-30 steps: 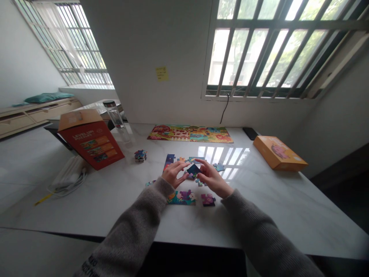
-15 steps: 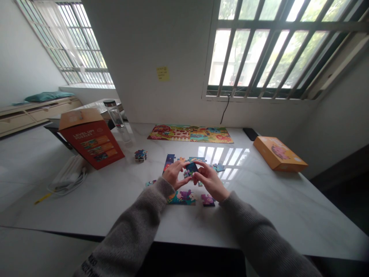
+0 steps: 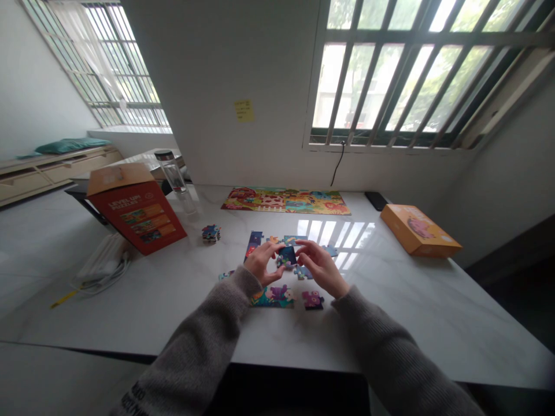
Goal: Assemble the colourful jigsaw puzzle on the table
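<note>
While two gray sleeves (image 3: pixel 208 335) are filling the bottom edge, left one's lettering cut off and unreadable, one pink piece (image 3: pixel 313 300) is lying near the front of the table (image 3: pixel 390 323), right of one joined section (image 3: pixel 277 296). Left hand (image 3: pixel 263 262) is pinching one dark-blue piece (image 3: pixel 287 256), which is sitting between both hands. Right hand (image 3: pixel 318 266) is hanging beside it, fingers bent; cannot tell if touching. More pieces are showing around the hands, partly hidden, count unclear. One stack (image 3: pixel 211 233) is sitting left. Two boxes are flanking: red box (image 3: pixel 145 216), reading "LEVEL UP! PUZZLES", and orange box (image 3: pixel 420 230), print blurred. Farther back, one farm strip (image 3: pixel 286 200), one phone (image 3: pixel 376 201) and one bottle (image 3: pixel 172 172) are resting. One yellow note (image 3: pixel 244 110), too small to read, is sticking to the wall (image 3: pixel 277 58).
</note>
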Tool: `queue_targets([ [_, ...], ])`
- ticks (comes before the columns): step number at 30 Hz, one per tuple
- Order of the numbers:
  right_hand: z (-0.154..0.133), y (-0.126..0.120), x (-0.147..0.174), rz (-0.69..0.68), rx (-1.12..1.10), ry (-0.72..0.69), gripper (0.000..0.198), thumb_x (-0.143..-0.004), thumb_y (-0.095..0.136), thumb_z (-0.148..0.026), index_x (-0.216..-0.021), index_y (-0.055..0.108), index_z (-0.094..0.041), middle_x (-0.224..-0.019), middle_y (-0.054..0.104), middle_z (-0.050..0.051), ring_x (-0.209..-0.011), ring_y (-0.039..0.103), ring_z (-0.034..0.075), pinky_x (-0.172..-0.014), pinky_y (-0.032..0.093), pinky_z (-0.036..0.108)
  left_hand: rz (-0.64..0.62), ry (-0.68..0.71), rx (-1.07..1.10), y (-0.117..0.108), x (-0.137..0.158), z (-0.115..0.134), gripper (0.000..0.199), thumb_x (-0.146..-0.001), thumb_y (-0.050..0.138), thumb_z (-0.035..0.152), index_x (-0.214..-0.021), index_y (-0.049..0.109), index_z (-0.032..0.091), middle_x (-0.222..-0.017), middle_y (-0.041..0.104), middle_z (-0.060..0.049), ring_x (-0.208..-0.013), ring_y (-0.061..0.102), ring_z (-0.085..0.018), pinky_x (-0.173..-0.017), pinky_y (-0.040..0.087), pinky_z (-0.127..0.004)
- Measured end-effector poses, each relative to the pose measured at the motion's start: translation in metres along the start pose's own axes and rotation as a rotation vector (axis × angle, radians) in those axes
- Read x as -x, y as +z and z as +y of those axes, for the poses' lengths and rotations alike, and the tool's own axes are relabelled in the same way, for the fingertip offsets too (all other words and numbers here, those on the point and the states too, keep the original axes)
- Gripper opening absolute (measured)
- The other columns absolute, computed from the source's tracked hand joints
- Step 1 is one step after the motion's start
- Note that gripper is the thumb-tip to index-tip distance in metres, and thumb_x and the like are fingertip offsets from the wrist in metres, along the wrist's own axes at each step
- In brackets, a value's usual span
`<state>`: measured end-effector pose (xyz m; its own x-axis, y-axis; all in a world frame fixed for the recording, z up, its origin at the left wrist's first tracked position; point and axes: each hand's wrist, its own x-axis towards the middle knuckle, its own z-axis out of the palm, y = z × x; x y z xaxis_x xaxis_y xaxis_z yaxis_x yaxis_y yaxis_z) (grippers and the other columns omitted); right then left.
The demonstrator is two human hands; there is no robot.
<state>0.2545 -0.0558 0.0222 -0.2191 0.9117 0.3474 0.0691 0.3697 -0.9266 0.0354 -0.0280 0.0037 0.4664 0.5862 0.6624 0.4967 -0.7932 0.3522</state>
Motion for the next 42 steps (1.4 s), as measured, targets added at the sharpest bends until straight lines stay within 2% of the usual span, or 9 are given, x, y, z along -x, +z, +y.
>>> queue_targets([
  [11, 0.01, 0.007, 0.001, -0.078, -0.057, 0.059, 0.035, -0.091, 0.064, -0.041, -0.121, 0.058, -0.023, -0.077, 0.061, -0.001, -0.071, 0.063, 0.016, -0.065, 0.054, 0.031, -0.035, 0.01, 0.045, 0.001, 0.001, -0.002, 0.053, -0.079, 0.066, 0.023, -0.13, 0.054, 0.019, -0.101, 0.062, -0.007, -0.082, 0.06, -0.02, -0.082, 0.055, -0.037],
  [15, 0.006, -0.002, 0.0, -0.086, 0.118, -0.022, 0.035, -0.092, 0.062, -0.037, -0.124, 0.058, -0.024, -0.1, 0.067, 0.006, -0.085, 0.066, 0.018, -0.072, 0.056, 0.033, -0.027, 0.004, 0.04, 0.002, 0.002, -0.005, 0.051, -0.079, 0.065, 0.024, -0.128, 0.055, 0.017, -0.097, 0.061, -0.006, -0.081, 0.06, -0.02, -0.081, 0.054, -0.037],
  [20, 0.024, -0.053, -0.01, 0.062, 0.538, -0.165, 0.031, -0.094, 0.051, -0.027, -0.123, 0.062, -0.023, -0.107, 0.07, 0.008, -0.099, 0.064, 0.022, -0.091, 0.052, 0.042, -0.032, -0.037, 0.016, 0.004, 0.002, -0.009, 0.049, -0.08, 0.064, 0.026, -0.128, 0.055, 0.018, -0.095, 0.061, -0.005, -0.08, 0.059, -0.019, -0.08, 0.053, -0.036],
  [23, 0.046, -0.093, -0.015, 0.058, 0.775, -0.12, 0.028, -0.093, 0.048, -0.025, -0.112, 0.068, -0.021, -0.105, 0.071, 0.011, -0.104, 0.061, 0.027, -0.095, 0.049, 0.045, -0.036, -0.057, -0.003, 0.005, 0.004, -0.011, 0.049, -0.08, 0.064, 0.028, -0.128, 0.056, 0.019, -0.095, 0.061, -0.005, -0.079, 0.059, -0.019, -0.082, 0.052, -0.036],
  [26, 0.061, -0.116, -0.014, 0.009, 0.907, -0.018, 0.036, -0.09, 0.051, -0.027, -0.121, 0.066, -0.018, -0.114, 0.069, 0.012, -0.108, 0.059, 0.029, -0.098, 0.046, 0.046, -0.059, -0.083, -0.018, 0.006, 0.004, -0.014, 0.048, -0.082, 0.063, 0.03, -0.129, 0.056, 0.021, -0.096, 0.061, -0.005, -0.081, 0.06, -0.019, -0.084, 0.051, -0.037],
  [30, 0.066, -0.113, -0.009, -0.053, 0.998, 0.09, 0.051, -0.09, 0.056, -0.041, -0.137, 0.057, -0.021, -0.13, 0.063, 0.013, -0.121, 0.053, 0.031, -0.104, 0.039, 0.049, -0.085, -0.131, 0.054, 0.004, -0.002, -0.021, 0.047, -0.084, 0.063, 0.033, -0.13, 0.056, 0.022, -0.1, 0.059, -0.005, -0.082, 0.06, -0.019, -0.086, 0.052, -0.037],
  [34, 0.063, -0.098, -0.006, -0.091, 1.05, 0.057, 0.05, -0.088, 0.061, -0.047, -0.133, 0.059, -0.026, -0.133, 0.061, 0.011, -0.126, 0.048, 0.032, -0.107, 0.033, 0.052, -0.156, -0.141, 0.038, 0.004, -0.018, -0.022, 0.046, -0.086, 0.065, 0.034, -0.13, 0.057, 0.022, -0.1, 0.06, -0.005, -0.086, 0.06, -0.02, -0.089, 0.051, -0.038],
  [39, 0.057, -0.095, -0.005, -0.122, 1.01, 0.036, 0.033, -0.086, 0.066, -0.044, -0.115, 0.069, -0.028, -0.125, 0.063, 0.009, -0.119, 0.053, 0.03, -0.103, 0.039, 0.049, -0.294, -0.078, -0.077, 0.02, -0.051, -0.02, 0.05, -0.084, 0.072, 0.035, -0.131, 0.06, 0.024, -0.103, 0.062, -0.006, -0.095, 0.061, -0.025, -0.088, 0.05, -0.039],
  [42, 0.049, -0.094, -0.006, -0.064, 0.897, -0.07, 0.04, -0.089, 0.064, -0.04, -0.127, 0.062, -0.026, -0.129, 0.062, 0.01, -0.122, 0.052, 0.03, -0.104, 0.042, 0.049, -0.319, -0.083, -0.105, 0.034, -0.071, -0.022, 0.052, -0.083, 0.075, 0.035, -0.132, 0.06, 0.027, -0.103, 0.063, -0.006, -0.096, 0.062, -0.025, -0.087, 0.05, -0.038],
])
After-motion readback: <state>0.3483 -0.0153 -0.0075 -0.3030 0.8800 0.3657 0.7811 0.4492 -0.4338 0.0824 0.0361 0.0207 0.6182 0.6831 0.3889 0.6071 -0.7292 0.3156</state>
